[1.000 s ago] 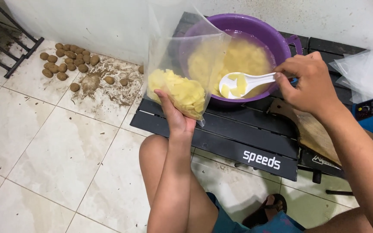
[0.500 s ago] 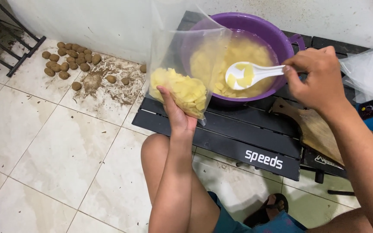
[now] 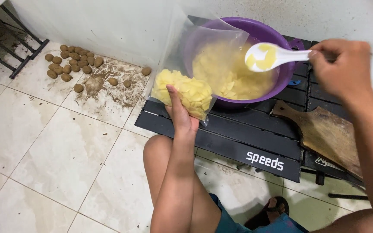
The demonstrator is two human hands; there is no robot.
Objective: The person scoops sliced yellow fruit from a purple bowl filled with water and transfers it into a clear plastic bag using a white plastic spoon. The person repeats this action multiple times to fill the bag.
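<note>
Left hand [image 3: 181, 113] raised, grip closed; right hand [image 3: 341, 69] lifted, fingers pinched

Pretty basic spot: the floor [image 3: 44, 142] is laid with big pale glossy tiles, with dirt smeared near the plain white wall [image 3: 109, 26]. A pile of small brown unpeeled potatoes [image 3: 70, 64] is scattered there. A black metal rack [image 3: 9, 47] is tucked top left. A low black slatted surface [image 3: 238, 142] is set at right.
</note>
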